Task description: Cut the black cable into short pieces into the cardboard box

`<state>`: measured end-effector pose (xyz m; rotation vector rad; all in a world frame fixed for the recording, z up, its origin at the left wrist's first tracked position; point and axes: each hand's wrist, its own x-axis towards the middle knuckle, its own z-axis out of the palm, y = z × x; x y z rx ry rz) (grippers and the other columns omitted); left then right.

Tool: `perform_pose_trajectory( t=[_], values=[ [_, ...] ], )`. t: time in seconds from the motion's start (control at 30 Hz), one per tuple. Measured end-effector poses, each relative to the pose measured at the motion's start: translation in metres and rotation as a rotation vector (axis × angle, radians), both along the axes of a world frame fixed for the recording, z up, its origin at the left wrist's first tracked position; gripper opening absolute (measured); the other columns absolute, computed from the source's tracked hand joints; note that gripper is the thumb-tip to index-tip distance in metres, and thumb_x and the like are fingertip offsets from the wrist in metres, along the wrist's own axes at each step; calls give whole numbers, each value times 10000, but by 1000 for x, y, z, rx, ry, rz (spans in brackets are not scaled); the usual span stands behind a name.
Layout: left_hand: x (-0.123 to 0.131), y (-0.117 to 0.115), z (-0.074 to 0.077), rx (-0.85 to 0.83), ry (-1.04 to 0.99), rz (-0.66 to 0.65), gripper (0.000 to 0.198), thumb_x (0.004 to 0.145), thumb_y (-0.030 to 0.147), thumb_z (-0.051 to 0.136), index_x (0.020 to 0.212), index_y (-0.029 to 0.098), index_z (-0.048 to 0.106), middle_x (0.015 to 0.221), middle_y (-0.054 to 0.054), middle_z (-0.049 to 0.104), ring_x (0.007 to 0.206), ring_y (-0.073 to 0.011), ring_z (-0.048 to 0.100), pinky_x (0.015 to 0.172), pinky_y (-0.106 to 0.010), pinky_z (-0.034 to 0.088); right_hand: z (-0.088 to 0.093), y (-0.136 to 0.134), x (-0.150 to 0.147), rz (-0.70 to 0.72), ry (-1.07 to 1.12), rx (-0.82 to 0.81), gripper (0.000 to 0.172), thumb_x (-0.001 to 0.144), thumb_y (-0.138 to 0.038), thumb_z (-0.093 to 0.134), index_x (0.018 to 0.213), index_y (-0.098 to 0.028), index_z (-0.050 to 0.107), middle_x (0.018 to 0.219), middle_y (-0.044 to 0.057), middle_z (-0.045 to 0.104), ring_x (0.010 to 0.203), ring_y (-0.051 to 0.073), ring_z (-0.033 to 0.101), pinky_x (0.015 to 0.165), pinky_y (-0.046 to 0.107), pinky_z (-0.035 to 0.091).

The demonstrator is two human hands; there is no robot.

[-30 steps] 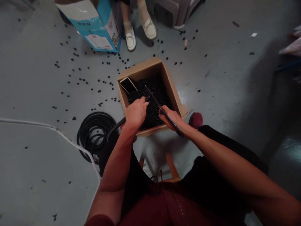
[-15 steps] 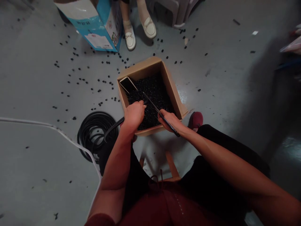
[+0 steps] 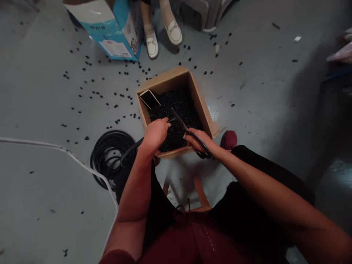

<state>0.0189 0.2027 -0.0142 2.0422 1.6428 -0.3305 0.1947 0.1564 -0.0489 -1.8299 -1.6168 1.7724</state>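
With the cardboard box (image 3: 204, 104) as the clock's centre, the left hand (image 3: 156, 132) sits at 8 o'clock, fingers clamped on a black tube (image 3: 131, 148), while the right hand (image 3: 200, 138) at about 4 to 5 o'clock grips scissors (image 3: 179, 118) whose tips point between 10 and 11 o'clock. The two hands are apart, a gap left between them over the box's near half. Half a second ago the scissors show as one thin line and hardly any tube end can be seen beyond the left fingers; now the handles stand spread, the blades seem parted, and a short length of tube juts out from the left fingertips toward the blades. The left hand also sits slightly farther toward 9 o'clock than it did. Whether the tube touches a blade I cannot tell. Behind the left hand the tube runs toward a black coil (image 3: 95, 157) on the floor (image 3: 55, 183) at 8 o'clock. Small black pieces (image 3: 180, 97) fill the bottom of the box, and a phone-like object (image 3: 149, 99) leans in its 10 o'clock corner, unmoved. A co-worker's white shoes (image 3: 152, 47) remain near 11 o'clock.
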Motion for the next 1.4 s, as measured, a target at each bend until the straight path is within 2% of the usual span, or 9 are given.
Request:
perform_pose_trajectory(
  t=[0.13, 0.27, 0.43, 0.7, 0.8, 0.93, 1.0, 1.1, 1.4],
  values=[
    [-2, 5, 4, 6, -333, 75, 408, 952, 258, 345, 1274, 120, 555, 1171, -113, 658, 1038, -196, 610, 926, -307, 448, 16, 7, 11, -82, 87, 70, 189, 913, -360, 457, 808, -203, 472, 622, -8, 595, 438, 93, 518, 452, 205, 403],
    [-4, 7, 2, -24, -504, 155, 435, 934, 272, 367, 1305, 119, 534, 1039, -84, 693, 884, -159, 620, 860, -298, 471, 30, 12, 21, -160, 118, 111, 310, 918, -488, 433, 801, -204, 475, 644, 12, 600, 483, 109, 540, 463, 220, 417],
    [-4, 8, -2, 116, -469, 272, 382, 919, 272, 398, 1222, 138, 588, 925, -70, 700, 881, -182, 622, 841, -308, 464, 27, 16, 25, -152, 64, 139, 316, 903, -505, 448, 954, -200, 513, 792, 43, 642, 602, 138, 595, 565, 256, 467],
    [-2, 9, 4, 181, -484, 272, 340, 929, 278, 393, 1149, 149, 619, 988, -83, 688, 904, -189, 611, 843, -311, 462, 32, 4, 23, -6, 36, 199, 482, 861, -553, 500, 1181, -193, 484, 1035, 112, 661, 934, 266, 622, 796, 375, 471],
    [-2, 9, 3, 154, -564, 287, 350, 930, 294, 402, 1159, 145, 620, 992, -82, 671, 872, -173, 604, 791, -288, 470, 33, 3, 21, 26, 16, 189, 509, 843, -547, 525, 1195, -184, 470, 1038, 115, 665, 944, 283, 624, 807, 386, 469],
    [-1, 9, 2, 66, -690, 414, 348, 928, 291, 418, 1196, 145, 586, 802, -33, 644, 664, -119, 569, 658, -243, 459, 34, 3, 21, 30, -2, 191, 510, 837, -544, 524, 1196, -187, 469, 1037, 107, 667, 953, 287, 625, 804, 382, 472],
    [-1, 9, 1, 71, -727, 452, 305, 927, 293, 425, 1137, 155, 598, 761, -15, 630, 611, -100, 543, 624, -227, 445, 35, 3, 21, 20, -4, 190, 514, 838, -549, 519, 1197, -184, 470, 1048, 111, 665, 956, 288, 625, 802, 381, 472],
    [0, 9, 0, 77, -743, 453, 258, 932, 311, 425, 1028, 166, 616, 739, -8, 623, 591, -87, 526, 597, -210, 429, 37, 3, 22, 12, -5, 199, 518, 841, -550, 513, 1197, -177, 470, 1050, 117, 662, 945, 284, 627, 794, 378, 471],
    [0, 9, 1, 83, -678, 386, 292, 948, 341, 394, 996, 166, 623, 728, -3, 619, 583, -89, 510, 600, -216, 411, 36, 3, 24, 55, -37, 243, 516, 836, -560, 511, 1185, -181, 487, 1014, 113, 657, 879, 267, 624, 733, 349, 460]
  ],
)
